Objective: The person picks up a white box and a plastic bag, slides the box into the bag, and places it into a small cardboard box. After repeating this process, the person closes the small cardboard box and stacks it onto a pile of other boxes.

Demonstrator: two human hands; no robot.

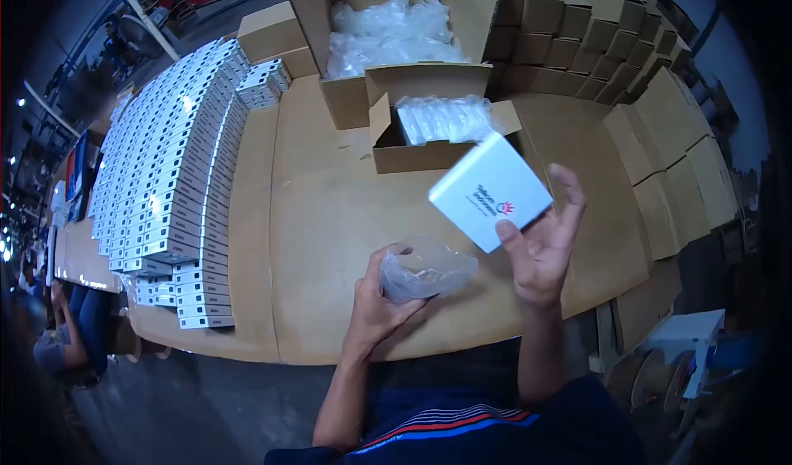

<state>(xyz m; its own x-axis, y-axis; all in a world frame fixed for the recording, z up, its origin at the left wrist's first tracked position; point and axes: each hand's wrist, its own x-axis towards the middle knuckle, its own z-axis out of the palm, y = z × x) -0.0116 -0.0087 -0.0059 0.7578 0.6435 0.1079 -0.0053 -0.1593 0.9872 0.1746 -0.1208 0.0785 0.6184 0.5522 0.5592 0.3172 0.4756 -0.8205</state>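
White and tilted, a printed box (487,183) sits in the right hand (538,259), thumb pressed on its face near the dark lettering and pink mark; one finger of that hand stands raised clear of it. Left of those fingers and lower, the left hand (373,304) has its fingers partly curled about a clear plastic bag (425,277), its mouth spread open. Both hands are above the brown worktop (322,242). Just beyond the right fingers, an open carton (425,158) holds a row of plastic-wrapped packs (445,120); behind it, a larger carton (345,110) contains loose clear plastic (392,36). Well left of the left fingers rise stacked small white boxes (177,160); far right of the right fingers, brown cartons (672,168) stand.
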